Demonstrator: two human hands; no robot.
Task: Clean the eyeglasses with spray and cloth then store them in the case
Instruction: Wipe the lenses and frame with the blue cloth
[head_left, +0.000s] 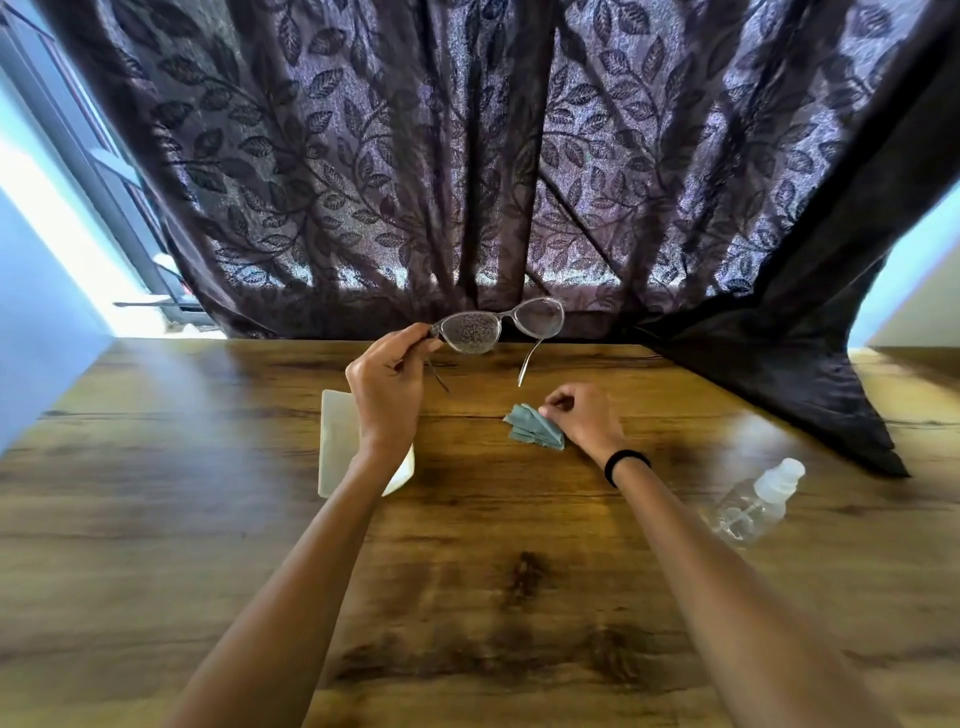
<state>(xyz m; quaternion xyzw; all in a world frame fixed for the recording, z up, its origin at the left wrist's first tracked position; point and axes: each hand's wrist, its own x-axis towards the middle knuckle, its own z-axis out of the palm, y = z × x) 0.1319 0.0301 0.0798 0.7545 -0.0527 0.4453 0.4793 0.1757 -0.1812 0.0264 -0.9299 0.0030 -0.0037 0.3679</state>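
Blurred spray bottle (753, 501), right hand (584, 418) pinching cloth (530, 428), left hand (387, 392) gripping eyeglasses (498, 325) by one corner, wrist half hiding case (337, 441)

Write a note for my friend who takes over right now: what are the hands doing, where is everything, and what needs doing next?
Left hand: grips the clear-framed eyeglasses by one frame corner, raised above the brown wooden table.
Right hand: pinches the folded grey-blue cloth lying on the table.
White rectangular case: on the table, under the left forearm.
Clear plastic spray bottle: on its side, to the right.
Done: one lens looks speckled with droplets, so probably sprayed.
Left: lift the cloth, wipe the lenses, fold the eyeglasses, put them in the case.
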